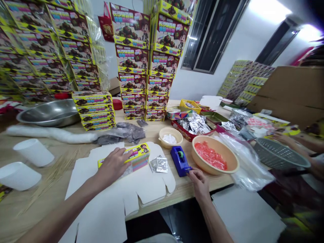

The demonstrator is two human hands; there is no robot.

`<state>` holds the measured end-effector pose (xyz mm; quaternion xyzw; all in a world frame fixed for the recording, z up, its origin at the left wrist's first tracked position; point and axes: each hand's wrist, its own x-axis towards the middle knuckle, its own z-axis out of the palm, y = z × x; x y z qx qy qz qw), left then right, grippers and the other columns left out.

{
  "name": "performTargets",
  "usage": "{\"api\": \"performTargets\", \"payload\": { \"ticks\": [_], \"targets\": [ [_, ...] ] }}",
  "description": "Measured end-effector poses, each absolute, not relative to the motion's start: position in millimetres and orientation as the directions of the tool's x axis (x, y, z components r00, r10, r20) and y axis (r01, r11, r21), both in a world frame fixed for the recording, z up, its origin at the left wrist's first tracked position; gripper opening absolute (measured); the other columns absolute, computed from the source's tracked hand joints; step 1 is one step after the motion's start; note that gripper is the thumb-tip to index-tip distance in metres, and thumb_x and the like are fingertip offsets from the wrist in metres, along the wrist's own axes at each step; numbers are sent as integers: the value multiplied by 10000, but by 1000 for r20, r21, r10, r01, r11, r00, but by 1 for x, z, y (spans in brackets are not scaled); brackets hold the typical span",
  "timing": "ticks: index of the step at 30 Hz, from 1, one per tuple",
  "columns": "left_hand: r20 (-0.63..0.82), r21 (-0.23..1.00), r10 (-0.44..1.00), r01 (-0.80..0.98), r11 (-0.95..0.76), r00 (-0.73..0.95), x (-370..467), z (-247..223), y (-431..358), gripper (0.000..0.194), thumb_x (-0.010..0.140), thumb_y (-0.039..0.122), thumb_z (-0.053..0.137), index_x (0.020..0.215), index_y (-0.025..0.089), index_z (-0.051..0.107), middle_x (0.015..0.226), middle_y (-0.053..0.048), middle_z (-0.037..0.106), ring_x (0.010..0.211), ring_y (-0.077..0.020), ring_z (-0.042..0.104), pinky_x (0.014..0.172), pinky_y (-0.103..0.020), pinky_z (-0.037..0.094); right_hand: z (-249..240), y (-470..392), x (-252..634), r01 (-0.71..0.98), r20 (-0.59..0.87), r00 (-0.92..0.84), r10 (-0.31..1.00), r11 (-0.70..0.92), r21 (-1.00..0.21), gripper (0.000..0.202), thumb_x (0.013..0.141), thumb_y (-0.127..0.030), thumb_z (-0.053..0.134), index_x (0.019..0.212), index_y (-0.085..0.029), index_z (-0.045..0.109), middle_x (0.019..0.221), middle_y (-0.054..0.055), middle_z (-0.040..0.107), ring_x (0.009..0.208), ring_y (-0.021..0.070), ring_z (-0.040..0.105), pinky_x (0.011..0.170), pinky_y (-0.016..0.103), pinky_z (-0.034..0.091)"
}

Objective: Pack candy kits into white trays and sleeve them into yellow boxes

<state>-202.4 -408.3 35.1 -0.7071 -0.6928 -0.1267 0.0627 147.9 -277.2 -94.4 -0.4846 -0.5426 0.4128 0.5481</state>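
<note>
My left hand point(112, 167) lies across a small yellow printed box point(140, 152), fingers over its top and near edge. Coloured stripes show along the box's near side. Under it are flat white cardboard blanks point(101, 202). My right hand point(199, 180) is closed in a pinch at the cutter end of a blue tape dispenser point(178, 160), apparently on the tape's end; the clear tape itself is hard to make out. Between the hands lie small silver sachets point(161, 164) on the cardboard.
A bowl of red packets point(211, 156) stands right of the dispenser, a smaller bowl of white pieces point(170, 138) behind it. Stacked printed boxes point(134, 62) rise at the back. White cups point(34, 152) stand left. A co-worker's hand point(286, 138) is near a grey basket point(278, 157).
</note>
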Motion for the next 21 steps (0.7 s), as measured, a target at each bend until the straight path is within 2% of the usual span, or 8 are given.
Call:
{"api": "performTargets", "payload": {
  "ticks": [6,11,13,14,17,21],
  "targets": [
    [246,42,969,999,-6,-4,-196,40,-412,342,872,260,494,1198,184,566,1074,-124,578,1004,-263,509,863,-395,455,-115,-283,159,63,185,84,979,180,-982,303,634,-424,717,600,-147,601,742,18,545,735,155,520,695,296,476],
    [224,-13,974,1000,5,-2,-182,44,-416,336,863,200,479,1184,132,555,1160,-152,542,1031,-275,501,895,-405,441,-83,-307,125,-38,165,140,976,172,-984,271,683,-399,715,739,-150,625,686,3,566,635,141,540,641,312,505],
    [236,-32,972,999,1,7,-176,43,-418,335,863,173,461,1182,119,548,1165,-158,533,1043,-278,493,897,-408,437,-56,-325,85,-140,95,17,995,97,-985,267,689,-389,723,771,-147,644,655,10,586,597,139,549,596,295,505],
    [246,-38,969,999,1,8,-174,42,-420,337,862,163,454,1185,121,542,1162,-155,531,1047,-277,489,896,-408,436,-42,-333,62,-205,39,-106,994,17,-979,259,693,-384,723,762,-146,647,670,19,602,605,138,557,582,283,506],
    [275,-62,961,998,6,11,-168,38,-424,360,861,154,451,1215,135,514,1176,-144,518,1062,-272,480,903,-405,428,-12,-352,-5,-317,-63,-306,950,-164,-934,289,670,-409,738,719,-139,646,675,31,635,554,119,561,503,241,490],
    [274,-107,961,994,7,23,-166,36,-429,358,866,165,442,1216,129,507,1189,-144,506,1066,-276,476,905,-402,416,-6,-358,-47,-310,-133,-326,936,-239,-920,355,630,-451,754,607,-130,603,531,2,594,437,99,525,443,222,465]
  ]
}}
